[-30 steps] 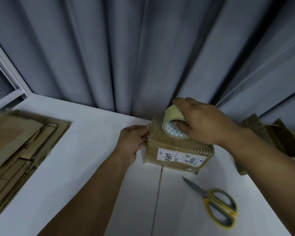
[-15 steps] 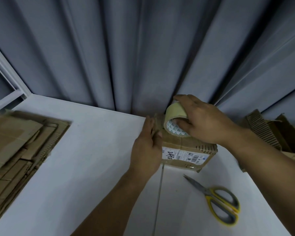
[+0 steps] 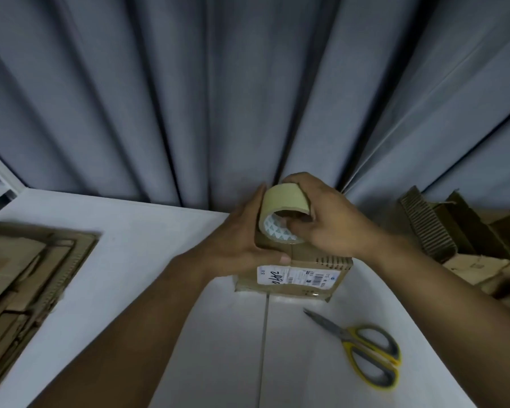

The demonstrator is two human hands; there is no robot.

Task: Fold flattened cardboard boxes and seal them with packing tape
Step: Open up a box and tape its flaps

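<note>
Box (image 3: 295, 278) of brown cardboard sits on the white table (image 3: 147, 240), close to the far curtain (image 3: 189, 113). It looks light and stiff, so the flat sides are good to hold. The left hand (image 3: 239, 242) presses flat on its left side. The right hand (image 3: 333, 222) grips the tape roll (image 3: 283, 201) on top, thumb in the hole. The box is closed, so what is inside is hidden.

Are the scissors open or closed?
Closed. The scissors lie flat on the table, blades together in one point, yellow handle loops side by side.
</note>
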